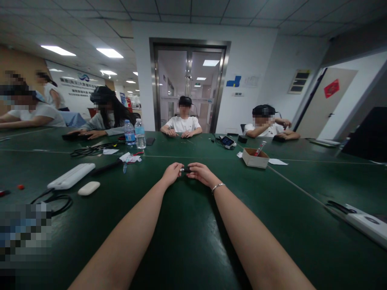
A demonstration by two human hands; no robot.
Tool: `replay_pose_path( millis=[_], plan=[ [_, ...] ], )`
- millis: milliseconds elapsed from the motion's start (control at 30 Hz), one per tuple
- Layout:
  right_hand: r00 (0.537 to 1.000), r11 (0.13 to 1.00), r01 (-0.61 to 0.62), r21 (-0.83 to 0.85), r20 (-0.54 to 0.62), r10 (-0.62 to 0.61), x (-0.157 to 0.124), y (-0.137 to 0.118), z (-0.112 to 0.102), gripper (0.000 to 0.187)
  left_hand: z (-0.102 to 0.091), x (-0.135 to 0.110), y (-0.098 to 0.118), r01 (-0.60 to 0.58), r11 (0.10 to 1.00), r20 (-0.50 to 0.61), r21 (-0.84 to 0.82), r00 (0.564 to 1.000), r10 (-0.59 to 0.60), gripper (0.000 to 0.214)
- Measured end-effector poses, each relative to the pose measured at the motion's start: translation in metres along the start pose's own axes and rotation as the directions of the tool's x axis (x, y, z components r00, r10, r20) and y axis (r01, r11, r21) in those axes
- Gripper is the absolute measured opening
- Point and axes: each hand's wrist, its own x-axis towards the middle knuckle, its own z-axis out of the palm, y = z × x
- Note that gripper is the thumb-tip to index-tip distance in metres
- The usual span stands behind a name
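Out over the green tabletop (181, 225), both my arms reach forward and the hands meet near the middle. A small black object with a silver end (186, 170) lies between them; its exact kind is too small to make out. My left hand (173, 174) is closed, its fingertips pinching the silver end. From the other side, my right hand (202, 173) is closed with thumb and fingers on the black part. A silver bracelet (218, 187) circles the right wrist.
To the left lie a white power strip (72, 176), a white oval case (89, 188) and black cables. Two water bottles (140, 135) stand farther back. A small open box (255, 157) sits at right. Several people in headsets sit around the table.
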Motion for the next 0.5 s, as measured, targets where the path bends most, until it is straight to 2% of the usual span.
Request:
replay_pose_path(
  millis=[67, 133, 200, 367, 500],
  plan=[
    [1.0, 1.0, 0.001, 0.008, 0.003, -0.001, 0.0, 0.0001, 0.0001, 0.015, -0.0001, 0.0003, -0.0004, 0.016, 1.0, -0.03, -0.009, 0.999, -0.016, 0.036],
    [1.0, 1.0, 0.002, 0.014, -0.004, -0.002, -0.0001, 0.0, 0.0004, 0.015, 0.0002, -0.0002, 0.0005, 0.027, 0.999, -0.059, -0.02, 0.998, -0.028, 0.03],
    [1.0, 1.0, 0.001, 0.016, -0.009, -0.001, -0.0003, -0.0003, 0.0008, 0.015, 0.001, -0.0015, 0.0025, 0.016, 1.0, -0.054, -0.019, 0.998, -0.017, 0.024],
    [1.0, 1.0, -0.001, 0.011, -0.011, 0.001, -0.0001, 0.0001, 0.001, 0.017, 0.0023, -0.0066, 0.0086, -0.017, 1.0, -0.007, -0.001, 1.0, 0.017, 0.027],
    [1.0, 1.0, 0.002, 0.019, -0.006, -0.002, 0.0007, 0.001, -0.0002, 0.017, 0.0008, -0.0076, 0.0088, -0.019, 1.0, -0.025, 0.025, 0.999, 0.019, 0.029]
  ],
)
